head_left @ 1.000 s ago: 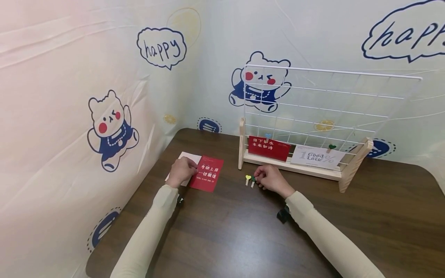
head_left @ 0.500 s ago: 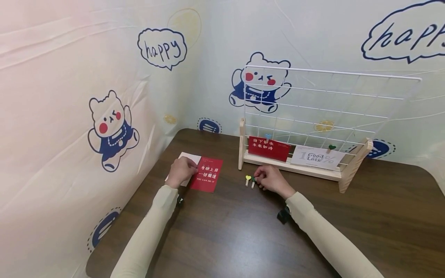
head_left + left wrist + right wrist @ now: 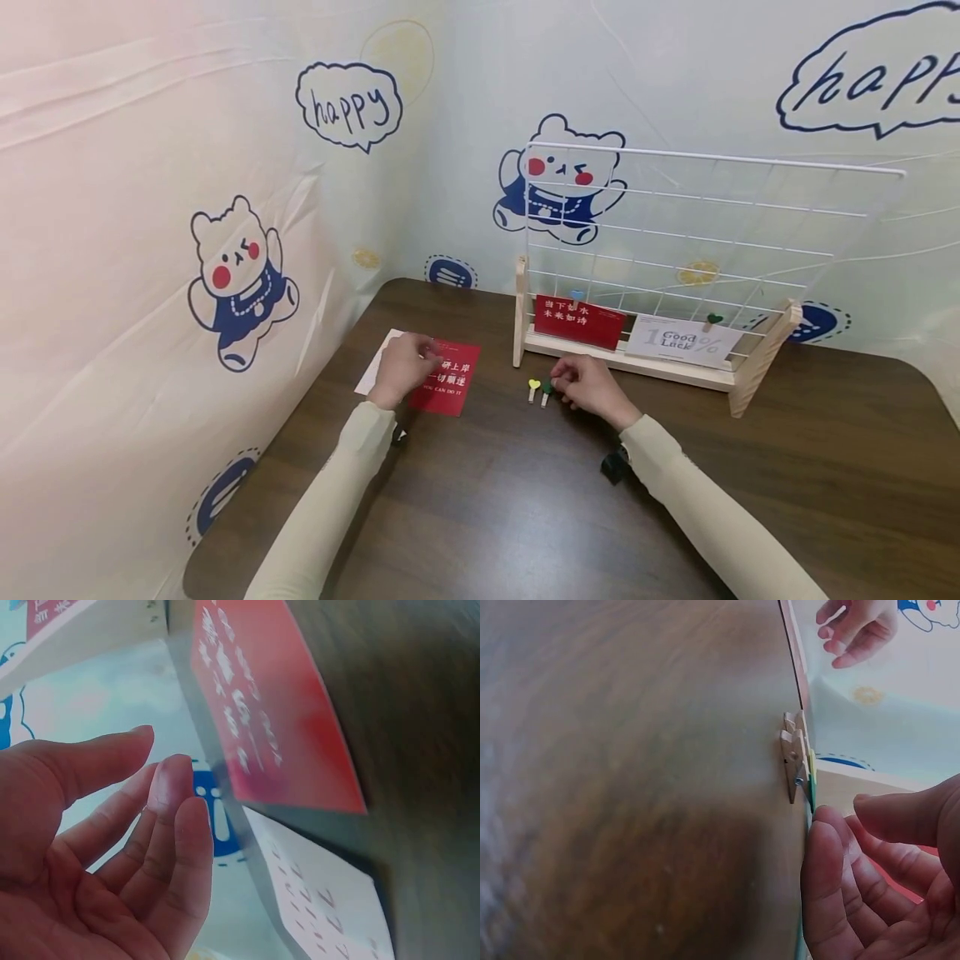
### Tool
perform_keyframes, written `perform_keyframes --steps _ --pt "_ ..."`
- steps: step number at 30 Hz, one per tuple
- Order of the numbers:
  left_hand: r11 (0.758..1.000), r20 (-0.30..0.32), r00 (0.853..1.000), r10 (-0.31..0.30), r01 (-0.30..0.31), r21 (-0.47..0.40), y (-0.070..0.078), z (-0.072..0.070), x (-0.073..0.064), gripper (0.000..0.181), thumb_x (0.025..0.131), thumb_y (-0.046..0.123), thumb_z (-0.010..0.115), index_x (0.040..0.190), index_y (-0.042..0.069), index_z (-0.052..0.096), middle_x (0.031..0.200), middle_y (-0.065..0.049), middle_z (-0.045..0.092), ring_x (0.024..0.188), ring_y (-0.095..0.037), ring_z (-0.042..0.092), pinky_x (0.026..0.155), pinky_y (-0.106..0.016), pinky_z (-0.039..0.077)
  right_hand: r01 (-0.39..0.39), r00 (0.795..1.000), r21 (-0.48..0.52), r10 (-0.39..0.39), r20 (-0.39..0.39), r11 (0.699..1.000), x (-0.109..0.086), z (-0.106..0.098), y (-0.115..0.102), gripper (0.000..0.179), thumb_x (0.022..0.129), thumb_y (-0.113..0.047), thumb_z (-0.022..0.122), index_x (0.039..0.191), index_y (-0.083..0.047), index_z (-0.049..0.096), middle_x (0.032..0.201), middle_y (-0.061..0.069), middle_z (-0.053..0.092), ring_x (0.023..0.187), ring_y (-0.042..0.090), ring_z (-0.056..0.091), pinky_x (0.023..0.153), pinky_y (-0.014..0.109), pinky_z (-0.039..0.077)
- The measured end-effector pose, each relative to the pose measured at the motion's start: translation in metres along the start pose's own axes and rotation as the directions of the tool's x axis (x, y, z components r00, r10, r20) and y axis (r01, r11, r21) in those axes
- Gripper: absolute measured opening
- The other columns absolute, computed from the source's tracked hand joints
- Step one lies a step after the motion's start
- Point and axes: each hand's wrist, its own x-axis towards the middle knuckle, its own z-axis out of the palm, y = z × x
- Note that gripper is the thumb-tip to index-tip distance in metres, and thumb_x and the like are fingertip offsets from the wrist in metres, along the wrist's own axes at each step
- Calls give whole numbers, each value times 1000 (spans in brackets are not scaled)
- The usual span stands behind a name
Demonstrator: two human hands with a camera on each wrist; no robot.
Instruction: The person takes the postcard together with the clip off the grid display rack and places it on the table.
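My left hand [image 3: 402,368] is over two cards lying on the table, its fingers loosely bent and holding nothing. One is a red card [image 3: 454,383] with white lettering; the other is a white card [image 3: 372,367], partly covered by the hand in the head view. In the left wrist view, a gap shows between thumb and fingertips, apart from both cards. My right hand [image 3: 592,390] rests near two small wooden clothespins, one with a yellow heart [image 3: 533,388] and one with a green heart [image 3: 546,392]. Its fingertips are right by the green one, with nothing between thumb and fingers.
A white wire grid [image 3: 712,158] in a wooden stand [image 3: 622,358] rises behind the right hand. Clipped to it are a red card [image 3: 600,332] under a blue heart clothespin [image 3: 576,295] and a white "Good Luck" card [image 3: 647,340] under a green one [image 3: 715,319]. Printed cloth surrounds the table.
My left hand has come away from the white card, lifting and shifting right over the red card's edge. The right hand stays almost where it was beside the clothespins.
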Motion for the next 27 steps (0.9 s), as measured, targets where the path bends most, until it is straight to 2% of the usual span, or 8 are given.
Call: perform_keyframes --steps 8,19,27 --pt "999 -2 999 47 -47 -4 10 4 -4 34 88 24 82 118 9 77 106 -12 79 86 -26 71 83 -43 64 12 1000 -17 -12 -14 1000 -1 -5 -2 11 98 -7 68 105 -1 72 88 15 75 65 18 67 57 30 59" --pt "993 -13 993 113 -113 -20 18 8 -5 24 90 19 80 111 7 79 99 -12 80 84 -25 70 80 -41 62 26 999 -9 -26 -18 1000 0 -12 -2 14 99 -8 68 109 1 72 90 17 74 66 21 68 57 30 60" --pt "993 18 995 102 -101 -62 28 10 -8 28 91 19 79 116 7 77 105 -12 79 90 -25 70 83 -41 63 33 999 -3 -33 -35 999 2 -16 -1 15 99 -8 68 109 2 71 94 22 72 67 23 69 57 29 60"
